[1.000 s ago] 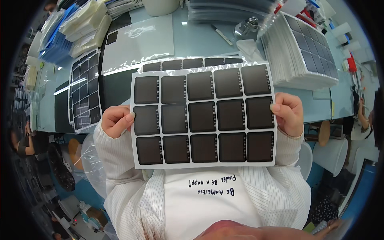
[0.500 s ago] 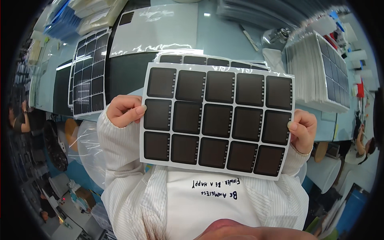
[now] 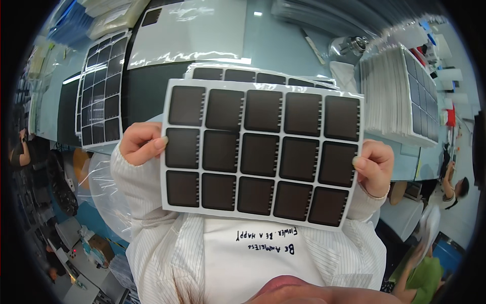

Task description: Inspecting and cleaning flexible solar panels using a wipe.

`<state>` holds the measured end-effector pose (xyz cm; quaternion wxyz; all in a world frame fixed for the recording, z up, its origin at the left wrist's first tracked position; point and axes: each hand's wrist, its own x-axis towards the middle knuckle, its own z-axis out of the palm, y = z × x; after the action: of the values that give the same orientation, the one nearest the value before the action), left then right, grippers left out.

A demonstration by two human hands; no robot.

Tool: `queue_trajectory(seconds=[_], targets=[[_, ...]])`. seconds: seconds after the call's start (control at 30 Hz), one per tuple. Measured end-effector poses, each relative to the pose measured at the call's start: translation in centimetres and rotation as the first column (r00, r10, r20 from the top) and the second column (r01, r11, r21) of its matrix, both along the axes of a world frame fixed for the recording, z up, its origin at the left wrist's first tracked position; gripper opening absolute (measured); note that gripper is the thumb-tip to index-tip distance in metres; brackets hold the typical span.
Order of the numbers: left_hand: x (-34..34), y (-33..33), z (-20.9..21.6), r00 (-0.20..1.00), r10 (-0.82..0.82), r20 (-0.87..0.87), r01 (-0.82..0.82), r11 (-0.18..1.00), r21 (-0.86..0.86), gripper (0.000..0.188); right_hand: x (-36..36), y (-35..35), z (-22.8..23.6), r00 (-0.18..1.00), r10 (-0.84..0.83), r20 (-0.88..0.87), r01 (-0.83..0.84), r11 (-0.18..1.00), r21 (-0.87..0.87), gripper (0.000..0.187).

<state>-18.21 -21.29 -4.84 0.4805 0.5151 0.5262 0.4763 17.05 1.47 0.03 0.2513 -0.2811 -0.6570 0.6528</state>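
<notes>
Between my two hands a white sheet with rows of dark rounded squares [image 3: 260, 154] is held up, its printed face in view. My left hand [image 3: 143, 144] pinches its left edge, thumb on the front. On the opposite edge my right hand [image 3: 375, 164] grips the sheet the same way. Just behind its upper edge, more sheets of the same kind [image 3: 240, 75] lie on the table, mostly hidden by the held one.
A tall stack of printed sheets [image 3: 400, 96] stands at the right, with a glass jar [image 3: 348, 48] near it. Further printed sheets [image 3: 104, 88] lie at the left, beside a large white sheet [image 3: 192, 38]. A knife-like tool [image 3: 315, 46] lies at the back. Other people are around the edges.
Both hands and the held sheet have shifted slightly left in the picture, along with the table things at the left. A person in green has come into view at the lower right.
</notes>
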Motion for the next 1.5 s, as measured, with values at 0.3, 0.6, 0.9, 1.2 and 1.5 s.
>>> queue_trajectory(seconds=[0.3, 0.6, 0.9, 1.2, 1.5], targets=[[0.2, 0.0, -0.4, 1.0, 0.031, -0.006, -0.03, 0.998, 0.06, 0.026, 0.6, 0.6, -1.0, 0.991, 0.106, 0.076, -0.104, 0.994, -0.036, 0.018], [0.7, -0.1, 0.2, 0.986, 0.169, -0.011, -0.169, 0.986, 0.017, 0.027, 0.9, 0.5, -1.5, 0.996, 0.077, 0.032, -0.069, 0.976, -0.207, 0.019], [1.9, 0.6, 0.7, 0.961, 0.274, 0.038, -0.266, 0.954, -0.138, 0.024, 0.7, 0.8, -1.1, 0.998, -0.065, -0.022, 0.057, 0.964, -0.261, 0.018], [1.1, 0.7, 0.9, 0.935, 0.344, 0.088, -0.311, 0.912, -0.266, 0.027, 0.6, 0.8, -0.7, 0.995, -0.102, -0.003, 0.099, 0.964, -0.248, 0.019], [0.4, 1.5, 0.5, 0.931, 0.326, 0.165, -0.273, 0.92, -0.281, 0.023, 0.2, 1.5, -0.9, 0.989, -0.148, -0.019, 0.138, 0.954, -0.267, 0.018]])
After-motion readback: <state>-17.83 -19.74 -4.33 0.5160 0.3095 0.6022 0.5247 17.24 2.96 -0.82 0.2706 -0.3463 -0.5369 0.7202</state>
